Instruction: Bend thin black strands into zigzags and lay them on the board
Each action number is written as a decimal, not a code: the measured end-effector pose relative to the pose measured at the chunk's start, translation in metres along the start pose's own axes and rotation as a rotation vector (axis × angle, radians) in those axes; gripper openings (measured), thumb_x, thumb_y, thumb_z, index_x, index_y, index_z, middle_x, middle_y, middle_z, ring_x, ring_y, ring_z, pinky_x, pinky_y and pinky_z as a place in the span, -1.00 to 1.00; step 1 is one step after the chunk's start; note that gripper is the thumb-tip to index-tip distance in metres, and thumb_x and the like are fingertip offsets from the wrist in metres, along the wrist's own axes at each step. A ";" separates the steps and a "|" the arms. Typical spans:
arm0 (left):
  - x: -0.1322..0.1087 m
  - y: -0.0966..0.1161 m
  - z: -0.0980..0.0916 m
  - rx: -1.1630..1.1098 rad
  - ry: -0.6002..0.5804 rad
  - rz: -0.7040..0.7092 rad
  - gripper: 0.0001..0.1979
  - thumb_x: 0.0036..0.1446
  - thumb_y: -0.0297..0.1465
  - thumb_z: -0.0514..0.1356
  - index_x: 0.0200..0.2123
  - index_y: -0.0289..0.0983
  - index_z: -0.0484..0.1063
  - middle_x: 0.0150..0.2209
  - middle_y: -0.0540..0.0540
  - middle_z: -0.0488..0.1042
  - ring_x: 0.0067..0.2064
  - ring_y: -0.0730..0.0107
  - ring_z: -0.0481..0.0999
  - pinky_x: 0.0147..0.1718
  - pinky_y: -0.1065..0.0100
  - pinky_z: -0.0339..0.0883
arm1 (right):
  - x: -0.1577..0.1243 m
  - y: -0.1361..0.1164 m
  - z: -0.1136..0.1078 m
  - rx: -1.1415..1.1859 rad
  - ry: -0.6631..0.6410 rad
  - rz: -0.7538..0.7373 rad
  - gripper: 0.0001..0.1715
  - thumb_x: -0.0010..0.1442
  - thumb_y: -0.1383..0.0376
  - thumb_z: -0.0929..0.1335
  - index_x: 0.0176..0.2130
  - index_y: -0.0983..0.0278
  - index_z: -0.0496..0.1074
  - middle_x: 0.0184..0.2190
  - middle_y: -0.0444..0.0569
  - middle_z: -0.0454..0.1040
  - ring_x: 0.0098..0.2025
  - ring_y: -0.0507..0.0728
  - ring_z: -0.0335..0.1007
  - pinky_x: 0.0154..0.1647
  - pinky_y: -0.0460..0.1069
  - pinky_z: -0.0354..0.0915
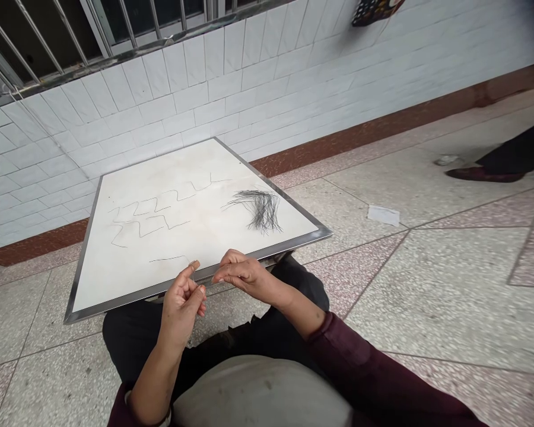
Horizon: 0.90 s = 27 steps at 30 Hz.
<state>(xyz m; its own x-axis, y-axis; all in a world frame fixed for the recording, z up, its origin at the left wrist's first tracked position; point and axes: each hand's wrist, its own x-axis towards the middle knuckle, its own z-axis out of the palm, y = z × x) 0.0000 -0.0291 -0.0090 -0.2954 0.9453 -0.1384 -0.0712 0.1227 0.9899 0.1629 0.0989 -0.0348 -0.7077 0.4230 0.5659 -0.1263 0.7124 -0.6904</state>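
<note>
Wire (168,258) clamped in left hand (178,308) grip, long free end pointing left over surface (115,279), right hand (244,274) just right, fingertips together, wire contact there unclear.

Left hand (180,305): index finger extended, thumb tip apart from it, other fingers curled. Right hand (240,271): thumb and forefinger pinched. Left forearm (153,376) enters near left, right forearm (300,308) near right; hands close, not touching.

Even light, blurred right edge.
</note>
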 end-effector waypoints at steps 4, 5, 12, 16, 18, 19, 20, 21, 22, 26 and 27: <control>0.000 0.002 0.000 -0.024 0.018 -0.007 -0.44 0.11 -0.24 0.25 0.18 -0.21 0.30 -0.49 0.08 0.30 -0.55 0.58 0.28 -0.56 0.50 0.23 | 0.001 0.000 -0.001 -0.029 -0.004 0.002 -0.84 0.28 0.29 0.34 -0.20 0.26 0.53 -0.36 0.00 0.43 -0.23 0.08 0.37 -0.24 -0.05 0.36; 0.000 0.002 0.000 -0.028 0.020 -0.009 -0.43 0.11 -0.24 0.26 0.18 -0.22 0.30 -0.49 0.08 0.30 -0.55 0.58 0.28 -0.56 0.50 0.23 | 0.001 0.000 -0.002 -0.034 -0.011 -0.002 -0.84 0.29 0.29 0.34 -0.19 0.26 0.53 -0.35 0.01 0.43 -0.23 0.08 0.36 -0.23 -0.05 0.36; -0.002 0.004 -0.003 -0.022 0.005 -0.018 -0.41 0.12 -0.24 0.25 0.21 -0.24 0.27 -0.50 0.07 0.31 -0.55 0.57 0.27 -0.56 0.49 0.22 | 0.000 -0.001 -0.004 -0.061 -0.007 -0.036 -0.80 0.30 0.35 0.31 -0.11 0.23 0.51 -0.33 0.00 0.41 -0.21 0.07 0.35 -0.23 -0.06 0.35; -0.002 0.004 -0.005 -0.026 0.003 -0.022 -0.41 0.14 -0.25 0.24 0.22 -0.25 0.25 -0.50 0.07 0.31 -0.55 0.57 0.28 -0.57 0.49 0.21 | 0.001 -0.002 -0.005 -0.109 0.004 -0.067 -0.79 0.31 0.35 0.30 -0.10 0.21 0.50 -0.32 0.00 0.42 -0.21 0.07 0.34 -0.25 -0.06 0.35; -0.001 0.003 -0.005 -0.030 0.004 -0.021 -0.41 0.14 -0.25 0.24 0.22 -0.25 0.25 -0.50 0.07 0.32 -0.56 0.57 0.28 -0.58 0.50 0.21 | 0.001 -0.001 -0.004 -0.121 0.002 -0.071 -0.76 0.33 0.37 0.28 -0.08 0.21 0.50 -0.30 0.01 0.41 -0.21 0.07 0.34 -0.26 -0.06 0.34; -0.001 0.003 -0.005 -0.031 0.006 -0.020 -0.41 0.14 -0.26 0.24 0.22 -0.25 0.25 -0.50 0.07 0.32 -0.56 0.57 0.28 -0.58 0.49 0.21 | 0.001 -0.001 -0.004 -0.125 0.004 -0.065 -0.74 0.33 0.37 0.26 -0.07 0.21 0.49 -0.30 0.01 0.41 -0.21 0.07 0.34 -0.26 -0.06 0.34; -0.001 0.003 -0.005 -0.032 0.008 -0.019 -0.41 0.13 -0.26 0.24 0.22 -0.24 0.26 -0.50 0.07 0.32 -0.56 0.57 0.28 -0.58 0.49 0.21 | 0.000 -0.001 -0.003 -0.130 0.010 -0.057 -0.74 0.34 0.37 0.25 -0.06 0.21 0.49 -0.30 0.01 0.40 -0.21 0.07 0.33 -0.27 -0.06 0.34; -0.001 0.003 -0.005 -0.032 0.009 -0.018 -0.41 0.13 -0.26 0.24 0.22 -0.24 0.26 -0.50 0.07 0.32 -0.56 0.57 0.28 -0.58 0.49 0.21 | 0.000 -0.001 -0.002 -0.134 0.020 -0.051 -0.73 0.34 0.37 0.25 -0.07 0.21 0.48 -0.31 0.00 0.39 -0.22 0.07 0.33 -0.27 -0.06 0.33; -0.001 0.003 -0.005 -0.032 0.010 -0.016 -0.41 0.13 -0.25 0.24 0.22 -0.24 0.26 -0.50 0.07 0.32 -0.56 0.57 0.28 -0.58 0.49 0.21 | -0.001 -0.001 -0.001 -0.138 0.033 -0.044 -0.74 0.35 0.37 0.24 -0.07 0.20 0.49 -0.32 -0.01 0.38 -0.23 0.06 0.33 -0.28 -0.06 0.32; -0.001 0.002 -0.004 -0.030 0.003 -0.008 -0.39 0.12 -0.25 0.25 0.23 -0.23 0.25 -0.50 0.07 0.32 -0.56 0.57 0.28 -0.59 0.49 0.22 | -0.002 0.000 0.005 -0.126 0.091 -0.015 -0.74 0.35 0.35 0.24 -0.14 0.21 0.50 -0.36 -0.06 0.32 -0.30 0.04 0.30 -0.34 -0.07 0.29; -0.001 0.001 -0.004 -0.031 -0.003 -0.008 -0.39 0.11 -0.25 0.25 0.23 -0.23 0.26 -0.50 0.07 0.32 -0.56 0.57 0.28 -0.59 0.49 0.22 | -0.003 0.000 0.006 -0.118 0.105 -0.004 -0.74 0.35 0.34 0.23 -0.15 0.21 0.51 -0.37 -0.07 0.31 -0.32 0.04 0.30 -0.36 -0.08 0.28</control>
<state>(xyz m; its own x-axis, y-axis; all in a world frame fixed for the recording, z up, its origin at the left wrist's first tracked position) -0.0036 -0.0310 -0.0077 -0.2923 0.9451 -0.1462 -0.1033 0.1208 0.9873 0.1610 0.0948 -0.0392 -0.6302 0.4714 0.6170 -0.0426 0.7724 -0.6337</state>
